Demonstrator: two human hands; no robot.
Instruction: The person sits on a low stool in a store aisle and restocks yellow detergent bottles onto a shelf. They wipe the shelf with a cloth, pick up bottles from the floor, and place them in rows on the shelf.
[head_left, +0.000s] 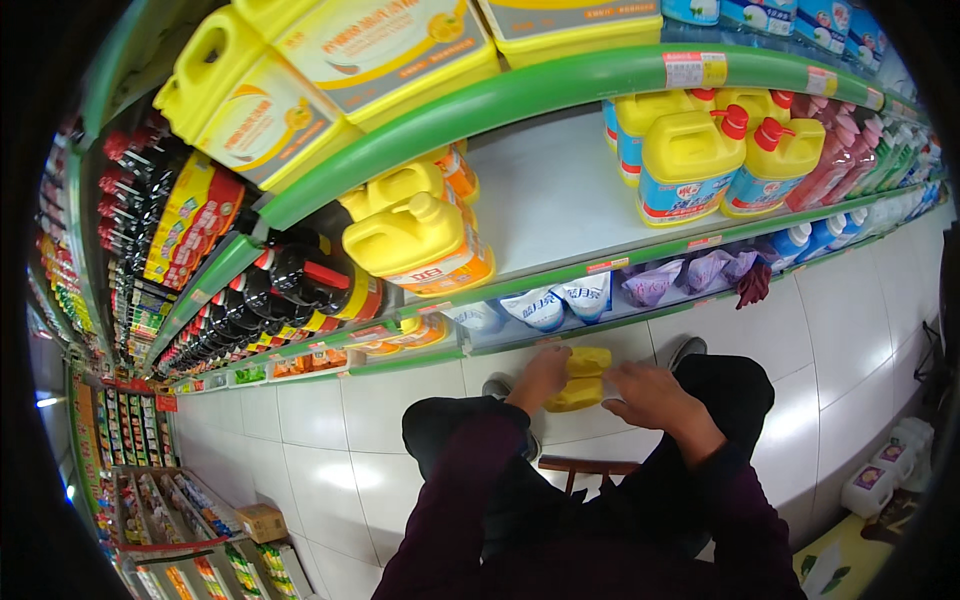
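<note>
Between my knees, low over the tiled floor, is a yellow plastic jug (576, 391) seen from above. My left hand (541, 380) grips its left side. Beside the jug's right edge, my right hand (651, 397) has its thumb and fingers apart; whether the fingertips touch the plastic is hard to tell. Ahead of both hands, the lower shelf (536, 187) carries yellow detergent jugs (412, 244) on the left. More yellow jugs with red pump tops (686, 169) stand on its right. A bare stretch of shelf lies between these two groups.
White and purple refill pouches (532, 309) line the bottom shelf, with a dark red cloth (752, 285) at its edge. Large yellow jugs (255, 112) fill the shelf above. Dark sauce bottles (300, 277) stand left. White jugs (870, 484) rest at right. A wooden stool (589, 466) is beneath me.
</note>
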